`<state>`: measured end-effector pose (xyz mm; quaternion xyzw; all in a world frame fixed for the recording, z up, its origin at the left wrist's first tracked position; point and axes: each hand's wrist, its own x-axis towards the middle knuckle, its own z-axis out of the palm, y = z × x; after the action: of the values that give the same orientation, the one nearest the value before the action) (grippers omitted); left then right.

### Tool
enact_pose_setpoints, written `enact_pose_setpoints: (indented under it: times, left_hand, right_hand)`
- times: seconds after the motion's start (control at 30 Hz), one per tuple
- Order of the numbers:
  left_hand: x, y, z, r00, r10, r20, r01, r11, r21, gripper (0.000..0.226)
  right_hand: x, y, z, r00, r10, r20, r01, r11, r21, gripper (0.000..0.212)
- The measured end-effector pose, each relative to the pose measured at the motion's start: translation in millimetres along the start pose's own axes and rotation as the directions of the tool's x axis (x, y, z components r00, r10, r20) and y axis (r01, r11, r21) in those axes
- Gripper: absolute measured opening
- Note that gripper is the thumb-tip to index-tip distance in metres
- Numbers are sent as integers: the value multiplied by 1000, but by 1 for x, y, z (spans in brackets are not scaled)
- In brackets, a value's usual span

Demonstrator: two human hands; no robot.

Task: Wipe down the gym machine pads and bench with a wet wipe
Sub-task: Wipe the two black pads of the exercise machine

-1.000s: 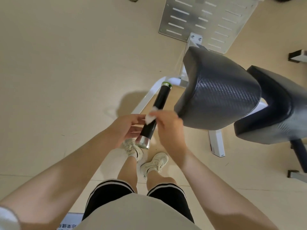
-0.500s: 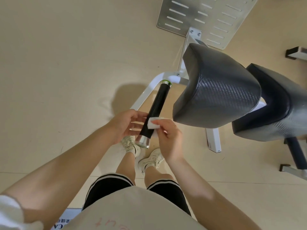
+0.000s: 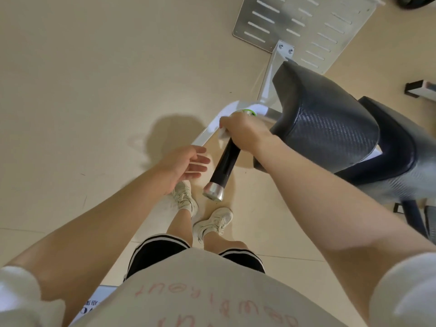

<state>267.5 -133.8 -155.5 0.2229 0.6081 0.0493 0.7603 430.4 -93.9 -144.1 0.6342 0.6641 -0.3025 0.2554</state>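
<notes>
Gripping the wet wipe (image 3: 221, 132) around the upper end of the black handle (image 3: 226, 161), the right hand (image 3: 243, 132) has it bunched; thin, limp and probably slick, it seems best pinched flat; the left hand (image 3: 186, 165) hovers open nearby

Our right hand (image 3: 243, 131) on handle (image 3: 226, 161) far end; left hand (image 3: 186, 165) just left; pad (image 3: 325, 119) right of handle.

A gym: padded black machine cushions (image 3: 330, 121), a white steel frame (image 3: 207, 134) and a slotted footplate (image 3: 306, 24).
</notes>
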Motion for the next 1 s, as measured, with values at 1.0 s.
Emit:
enact_pose_setpoints:
  times: [1.0]
  left_hand:
    - [-92, 83, 277, 807, 515, 288, -585, 760, 282, 7]
  right_hand:
    - [-243, 220, -5, 881, 470, 61, 251, -572, 781, 21]
